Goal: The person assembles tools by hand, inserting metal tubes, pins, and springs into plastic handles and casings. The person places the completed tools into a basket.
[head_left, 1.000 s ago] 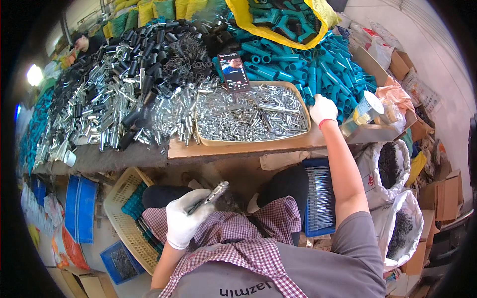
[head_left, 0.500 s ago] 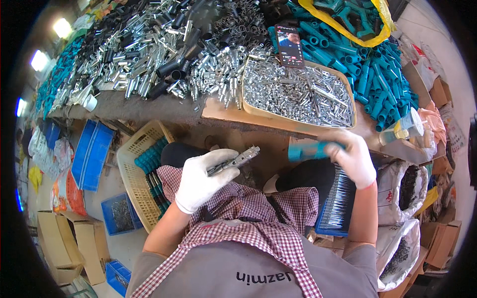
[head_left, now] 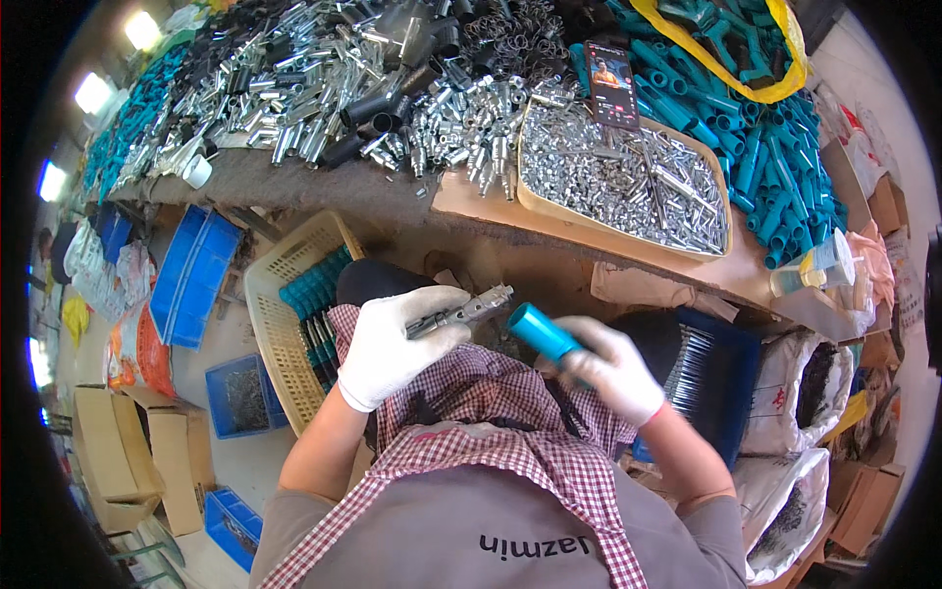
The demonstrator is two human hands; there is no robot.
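Note:
My left hand [head_left: 397, 346], in a white glove, is closed around a bundle of slim silver metal cylinders [head_left: 479, 306] with holes in their sides. Their ends stick out past my fingers to the right. In its white glove, my right hand [head_left: 620, 371] grips a teal plastic tube [head_left: 538, 329] by its lower end. The tube's open mouth tilts up and left, close to the tips of the metal cylinders but apart from them. Both hands are above my checked apron [head_left: 491, 388].
A yellow-rimmed tray [head_left: 628, 243] of small metal parts sits on the bench, a phone [head_left: 610, 83] at its back edge. Teal tubes [head_left: 770, 187] lie heaped right, loose metal parts [head_left: 324, 83] left. A cream basket [head_left: 263, 314] and a blue bin [head_left: 726, 393] flank my legs.
My right hand has swung left and down with the teal tube, bringing it near the metal cylinders. My left hand keeps its grip. The whole view has shifted slightly.

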